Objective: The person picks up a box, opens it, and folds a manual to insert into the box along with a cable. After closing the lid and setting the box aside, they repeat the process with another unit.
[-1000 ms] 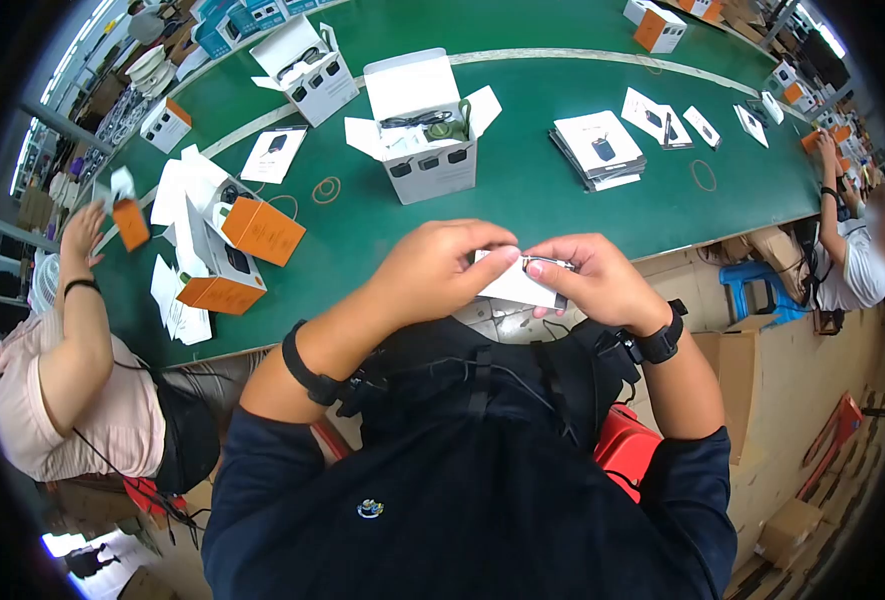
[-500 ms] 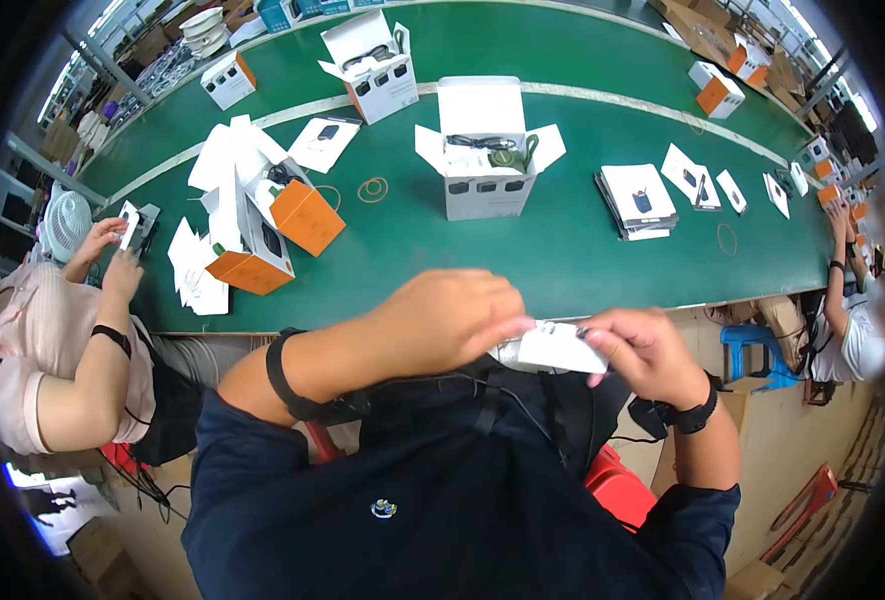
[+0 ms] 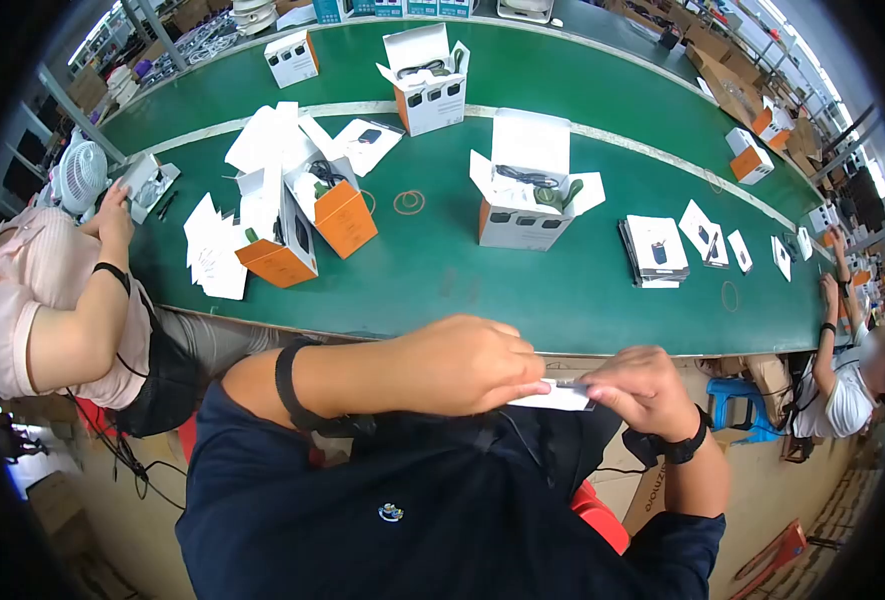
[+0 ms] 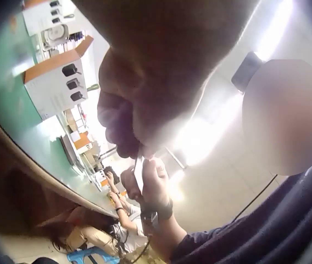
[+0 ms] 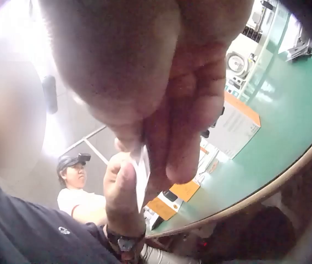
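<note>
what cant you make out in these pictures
Head view: parts of the white piece, covered by the left hand and right hand.
Right wrist view: any print on the white piece, seen nearly edge-on.
Head view: the bottom of the middle open box, hidden by its front wall.
Head view: fine print on the booklet stack, too small.
Head view: tops of the blue boxes, cut off by the upper edge.

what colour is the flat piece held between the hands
The flat piece is mostly white; the head view shows it best.
</note>
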Demonstrator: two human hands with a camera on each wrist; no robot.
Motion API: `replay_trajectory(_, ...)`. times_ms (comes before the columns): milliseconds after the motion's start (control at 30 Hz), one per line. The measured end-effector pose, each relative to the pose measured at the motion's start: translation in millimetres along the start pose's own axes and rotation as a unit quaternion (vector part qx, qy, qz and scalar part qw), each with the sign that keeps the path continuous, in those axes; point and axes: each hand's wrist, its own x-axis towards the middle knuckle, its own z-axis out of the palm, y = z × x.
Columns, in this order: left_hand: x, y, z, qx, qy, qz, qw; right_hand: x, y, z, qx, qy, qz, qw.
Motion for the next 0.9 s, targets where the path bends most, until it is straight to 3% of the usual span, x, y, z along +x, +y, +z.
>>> replay_trajectory(33, 0.4, -2.1, -2.0, 0.000, 0.025, 0.006, 1.000, -1.6, 5.6, 1.1, -0.004, 0.000, 0.000, 1.000)
replay_trajectory(100, -0.7, -7.5, -12.8, 0.027, 0.030, -0.014, 0.999, -3.7, 14.0, 6.3, 0.155, 0.171, 0.119, 0.966)
replay_trajectory(167, 7.4, -13.2, -22.1, 0.054, 0.038, -0.033, 0.997, 9.7, 23.2, 2.5, 0.161, 0.180, 0.083, 0.967)
replay_trajectory(233, 19.3, -14.8, -24.1, 0.070, 0.080, -0.054, 0.993, 27.6, 12.7, 12.2, 0.266, 0.181, 0.126, 0.938)
replay_trajectory(300, 32.5, -25.7, -27.6, 0.094, 0.134, -0.019, 0.986, 44.4, 6.1, -7.2, 0.196, 0.125, 0.179, 0.956)
replay_trajectory(400, 53.0, -47.5, -44.9, 0.205, 0.274, -0.016, 0.939, 82.2, 9.4, -46.6, 0.103, 0.219, 0.128, 0.962)
replay_trajectory(433, 61.5, -56.5, -50.4, 0.273, 0.298, -0.024, 0.914, 94.9, 16.0, -66.3, 0.025, 0.210, 0.141, 0.967)
replay_trajectory(467, 68.6, -68.7, -51.6, 0.300, 0.304, -0.004, 0.904, 108.2, 18.6, -76.8, -0.081, 0.221, 0.074, 0.969)
replay_trajectory(500, 71.6, -74.7, -50.1, 0.299, 0.304, -0.003, 0.904, 122.1, 15.8, -84.6, -0.065, 0.206, 0.112, 0.970)
replay_trajectory(567, 76.1, -83.8, -47.6, 0.413, 0.120, -0.127, 0.894, 143.8, 19.0, -88.0, -0.066, 0.183, 0.077, 0.978)
replay_trajectory(767, 66.1, -87.0, -32.8, 0.400, 0.164, -0.160, 0.888, 171.0, 19.7, -91.6, -0.203, 0.049, 0.071, 0.975)
replay_trajectory(900, 60.8, -89.0, -23.9, 0.335, 0.202, -0.159, 0.906, 177.3, 21.5, -92.1, -0.222, 0.053, 0.030, 0.973)
